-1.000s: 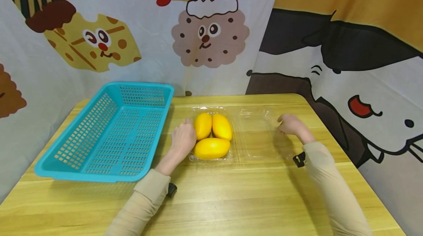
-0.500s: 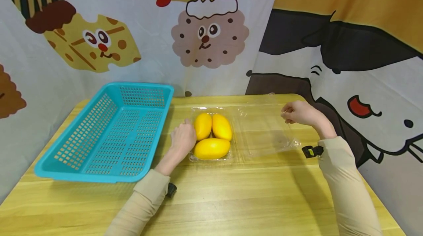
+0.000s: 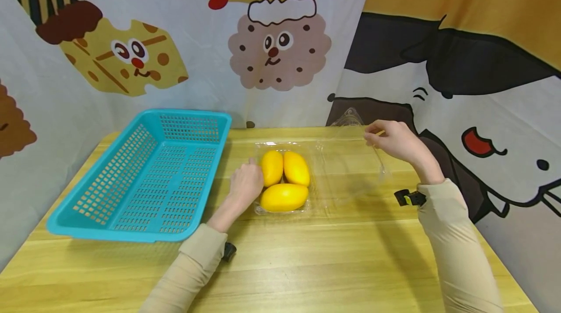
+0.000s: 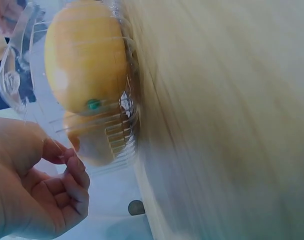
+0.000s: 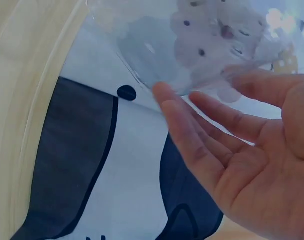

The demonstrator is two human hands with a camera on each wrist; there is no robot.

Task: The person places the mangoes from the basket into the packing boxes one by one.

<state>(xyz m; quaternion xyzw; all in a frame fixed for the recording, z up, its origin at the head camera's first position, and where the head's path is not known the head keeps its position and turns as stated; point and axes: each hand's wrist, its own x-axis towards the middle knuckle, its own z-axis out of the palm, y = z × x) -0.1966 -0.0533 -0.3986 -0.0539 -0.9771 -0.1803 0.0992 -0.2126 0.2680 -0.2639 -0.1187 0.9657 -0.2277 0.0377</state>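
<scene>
A clear plastic clamshell box (image 3: 302, 208) holds three yellow mangoes: two side by side at the back, one mango (image 3: 284, 197) across the front. My left hand (image 3: 247, 181) pinches the box's left rim between thumb and curled fingers, as the left wrist view shows. The lid (image 3: 346, 167), joined along the box's right side, stands tilted up off the table. My right hand (image 3: 394, 140) holds the lid's outer edge, with the thumb on one side and the fingers on the other. In the right wrist view the lid (image 5: 146, 50) rises above the fingertips (image 5: 161, 90).
A turquoise plastic basket (image 3: 175, 176) with slotted walls stands to the left, close beside the left forearm. Under everything lies a light wooden table (image 3: 298, 264). A cartoon-printed cloth (image 3: 197, 26) hangs right behind its back edge.
My right hand has lifted the lid's outer edge from the table and moved it up, tilting it. The left hand stays at the box's left rim; the mangoes keep their arrangement.
</scene>
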